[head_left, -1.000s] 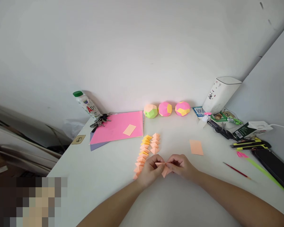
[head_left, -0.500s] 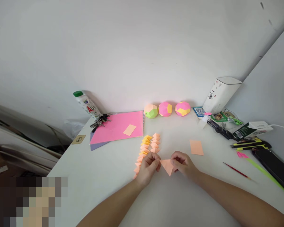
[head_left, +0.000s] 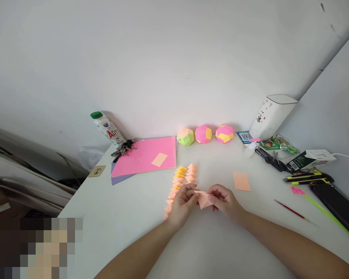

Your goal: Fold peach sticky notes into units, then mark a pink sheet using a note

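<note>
Both hands meet over the white table (head_left: 128,217) and pinch one small folded orange paper piece (head_left: 204,199). My left hand (head_left: 182,206) holds its left end with fingers closed. My right hand (head_left: 224,200) grips its right side, fingers curled. Just beyond and left of my left hand lie two rows of several folded orange and yellow paper units (head_left: 182,179). A flat orange paper slip (head_left: 241,181) rests to the right of them.
Three paper balls (head_left: 203,134) sit by the wall. Pink paper sheets (head_left: 145,155) with an orange slip, keys (head_left: 122,148) and a bottle (head_left: 106,128) are at back left. A white container (head_left: 270,115), box cutter (head_left: 307,178), red stick (head_left: 291,210) and other clutter fill the right.
The paper piece, spread out as a triangle half a second ago, is now drawn in between the fingers, and both hands have shifted slightly away from me.
</note>
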### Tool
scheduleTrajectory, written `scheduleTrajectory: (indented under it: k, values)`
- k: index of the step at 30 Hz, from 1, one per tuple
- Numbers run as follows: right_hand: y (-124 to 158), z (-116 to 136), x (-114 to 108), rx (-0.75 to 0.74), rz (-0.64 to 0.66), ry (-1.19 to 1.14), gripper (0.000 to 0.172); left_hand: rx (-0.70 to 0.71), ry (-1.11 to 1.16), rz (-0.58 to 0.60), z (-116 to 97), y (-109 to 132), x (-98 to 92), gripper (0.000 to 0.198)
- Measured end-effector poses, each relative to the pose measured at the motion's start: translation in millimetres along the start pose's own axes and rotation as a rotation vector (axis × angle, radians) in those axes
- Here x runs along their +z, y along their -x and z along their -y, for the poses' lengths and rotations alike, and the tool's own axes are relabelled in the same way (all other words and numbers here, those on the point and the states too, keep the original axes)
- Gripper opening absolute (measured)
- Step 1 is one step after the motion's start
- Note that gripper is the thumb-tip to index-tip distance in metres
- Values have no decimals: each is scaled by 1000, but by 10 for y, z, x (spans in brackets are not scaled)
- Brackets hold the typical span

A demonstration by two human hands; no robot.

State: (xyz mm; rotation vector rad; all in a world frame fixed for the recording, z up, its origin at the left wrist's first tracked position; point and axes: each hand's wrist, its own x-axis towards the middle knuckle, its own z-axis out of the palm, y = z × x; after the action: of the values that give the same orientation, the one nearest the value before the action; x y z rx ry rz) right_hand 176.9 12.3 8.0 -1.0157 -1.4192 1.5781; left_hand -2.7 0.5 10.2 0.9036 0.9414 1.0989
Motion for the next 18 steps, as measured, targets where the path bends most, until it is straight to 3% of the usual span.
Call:
scheduleTrajectory:
  k: [8,18]
  values:
    - [-3,34,-21,-9,61,46,23,11,9,-29,-21,-13,6,51]
    - [4,-2,8,-22,-19,75,17,83,-22,-3,-20,10,21,41]
